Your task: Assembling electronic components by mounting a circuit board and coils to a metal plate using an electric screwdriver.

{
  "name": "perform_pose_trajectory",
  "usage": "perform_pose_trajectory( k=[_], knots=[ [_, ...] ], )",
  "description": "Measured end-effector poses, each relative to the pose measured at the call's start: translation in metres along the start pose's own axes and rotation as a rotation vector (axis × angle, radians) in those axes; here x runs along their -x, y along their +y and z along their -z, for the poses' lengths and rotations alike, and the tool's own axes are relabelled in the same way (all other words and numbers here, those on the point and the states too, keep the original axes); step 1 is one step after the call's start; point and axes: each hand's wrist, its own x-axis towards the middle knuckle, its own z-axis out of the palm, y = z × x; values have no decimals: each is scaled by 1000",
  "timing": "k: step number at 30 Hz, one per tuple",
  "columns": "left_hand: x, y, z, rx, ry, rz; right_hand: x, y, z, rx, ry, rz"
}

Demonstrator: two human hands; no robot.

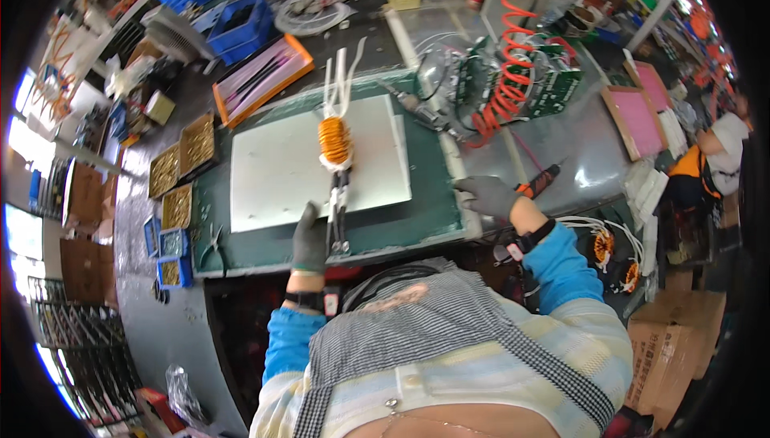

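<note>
The left hand (309, 239) is gripping pliers (338, 213) clamped on an orange coil (334, 139) over a white board (281, 165); the right hand (486, 195) is touching a screwdriver (539, 183) on the table (577, 141).

My left hand (309, 239), gloved in grey, sits just left of the frame's centre, fingers pointing up and closed together, the wrist banded in black and red below it. My left forearm, sleeved in blue, rises from the lower edge. My right hand (487, 195), also grey-gloved, lies right of centre, fingers curled and pointing left; its blue-sleeved forearm runs down toward the lower right.
</note>
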Motion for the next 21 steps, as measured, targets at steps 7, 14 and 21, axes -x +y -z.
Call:
perform_pose_trajectory(
  k=[7, 14, 21],
  knots=[
    [33, 3, 35, 88, -11, -229, -23, 27, 39, -280, 234, -21],
    [52, 17, 65, 113, 123, -171, -1, 103, 112, -40, 726, -604],
    [55, 30, 105, 62, 190, -152, -18, 169, 206, 115, 959, -838]
  ],
)
